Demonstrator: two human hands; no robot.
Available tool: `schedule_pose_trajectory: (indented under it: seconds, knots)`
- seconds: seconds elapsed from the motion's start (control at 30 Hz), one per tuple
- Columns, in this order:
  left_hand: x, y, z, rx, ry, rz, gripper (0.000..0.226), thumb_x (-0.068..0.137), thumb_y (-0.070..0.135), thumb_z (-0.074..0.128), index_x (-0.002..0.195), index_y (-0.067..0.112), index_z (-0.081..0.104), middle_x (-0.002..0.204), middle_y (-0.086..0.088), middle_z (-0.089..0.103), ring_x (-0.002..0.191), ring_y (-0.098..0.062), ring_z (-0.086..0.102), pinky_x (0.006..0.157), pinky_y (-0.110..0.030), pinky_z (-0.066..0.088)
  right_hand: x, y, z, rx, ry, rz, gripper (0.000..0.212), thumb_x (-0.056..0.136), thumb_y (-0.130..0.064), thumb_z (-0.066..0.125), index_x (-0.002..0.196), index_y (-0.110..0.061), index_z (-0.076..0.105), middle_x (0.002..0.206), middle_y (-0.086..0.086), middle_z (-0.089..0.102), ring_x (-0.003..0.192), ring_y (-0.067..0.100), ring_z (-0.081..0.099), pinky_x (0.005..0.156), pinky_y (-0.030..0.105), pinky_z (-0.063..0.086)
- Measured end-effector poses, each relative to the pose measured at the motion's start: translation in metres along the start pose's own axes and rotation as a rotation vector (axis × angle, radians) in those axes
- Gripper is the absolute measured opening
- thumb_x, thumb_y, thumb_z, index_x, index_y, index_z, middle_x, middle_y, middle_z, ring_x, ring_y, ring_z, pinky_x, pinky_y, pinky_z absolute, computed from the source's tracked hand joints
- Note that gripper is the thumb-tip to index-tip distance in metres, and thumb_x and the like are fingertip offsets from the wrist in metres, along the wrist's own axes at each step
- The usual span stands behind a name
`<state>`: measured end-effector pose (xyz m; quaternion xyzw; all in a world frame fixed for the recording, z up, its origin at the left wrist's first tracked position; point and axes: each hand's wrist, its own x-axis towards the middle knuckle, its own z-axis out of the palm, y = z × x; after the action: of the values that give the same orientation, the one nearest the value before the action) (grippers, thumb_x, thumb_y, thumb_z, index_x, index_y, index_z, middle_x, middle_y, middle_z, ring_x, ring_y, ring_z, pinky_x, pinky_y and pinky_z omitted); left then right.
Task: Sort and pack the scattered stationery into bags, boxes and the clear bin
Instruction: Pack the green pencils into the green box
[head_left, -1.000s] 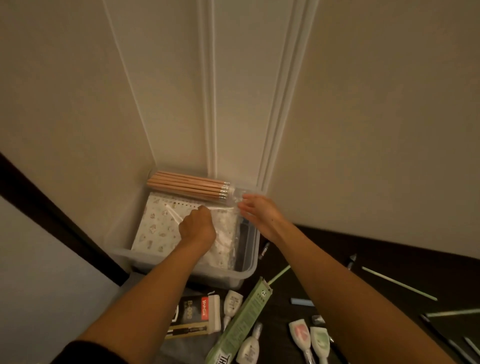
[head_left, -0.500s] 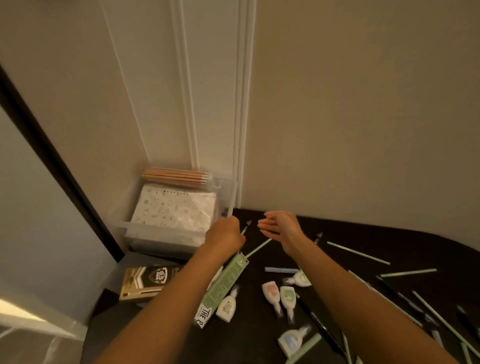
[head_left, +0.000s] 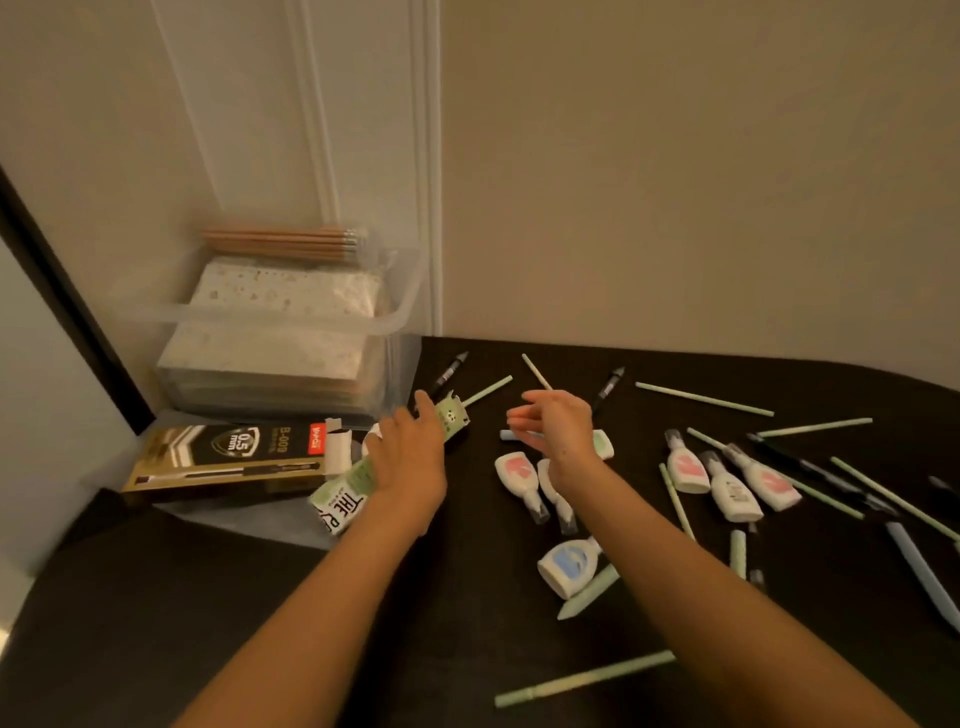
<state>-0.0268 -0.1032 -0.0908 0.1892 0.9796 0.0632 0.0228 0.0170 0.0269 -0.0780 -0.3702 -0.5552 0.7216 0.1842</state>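
Left hand (head_left: 410, 457) lay flat over a long green carton (head_left: 343, 499), fingers stretched forward, not curled round it. The carton sat slanted on the dark surface (head_left: 467, 597), its printed end toward the person and its far end pointing at the bin's near corner. Right hand (head_left: 558, 426) hovered just above the surface, fingers loosely spread, holding nothing, with a small light-blue piece (head_left: 506, 434) under its fingertips.

Clear bin (head_left: 291, 319) stood in the back-left corner against the wall. Inside was a stack of patterned pads (head_left: 280, 291), probably notebooks, though the view was blurred there. A bagged bundle of wooden pencils (head_left: 283, 244) lay across the back of the stack. A black-and-gold pen box (head_left: 228, 457) marked 0.5 mm lay in front of the bin, just left of the carton, end flap open.

Correction tapes were scattered to the right of the hands: a pink one (head_left: 514, 470) near the right wrist, a blue one (head_left: 566, 564) closer in beside the right forearm, and three more (head_left: 727, 486) grouped farther right. Thin green pens lay loose all over, one (head_left: 704, 399) near the back edge and one (head_left: 584, 678) close to the person. Two black markers (head_left: 449, 374) (head_left: 608, 387) lay beyond the hands.
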Motion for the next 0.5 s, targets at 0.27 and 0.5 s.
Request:
schedule_pose_trajectory:
  seconds: [0.27, 0.5]
  knots:
    - [-0.02, 0.022, -0.003, -0.04, 0.259, 0.255, 0.037, 0.093, 0.012, 0.047, 0.129, 0.018, 0.046, 0.122, -0.009, 0.053, 0.114, -0.028, 0.043, 0.091, -0.037, 0.033, -0.026, 0.013, -0.038, -0.111, -0.049, -0.273, 0.022, 0.089, -0.001, 0.052, 0.101, -0.016, 0.061, 0.091, 0.0, 0.062, 0.081, 0.007, 0.059, 0.063, 0.019, 0.051]
    - [-0.057, 0.049, -0.029, -0.202, 0.199, 0.489, 0.027, 0.097, 0.013, 0.04, 0.113, 0.018, 0.06, 0.112, -0.008, 0.06, 0.107, -0.029, 0.051, 0.08, -0.035, 0.031, -0.063, 0.012, -0.093, -0.283, -0.096, -0.424, 0.016, 0.092, -0.011, 0.053, 0.094, -0.022, 0.065, 0.084, -0.015, 0.064, 0.08, -0.004, 0.059, 0.07, 0.015, 0.048]
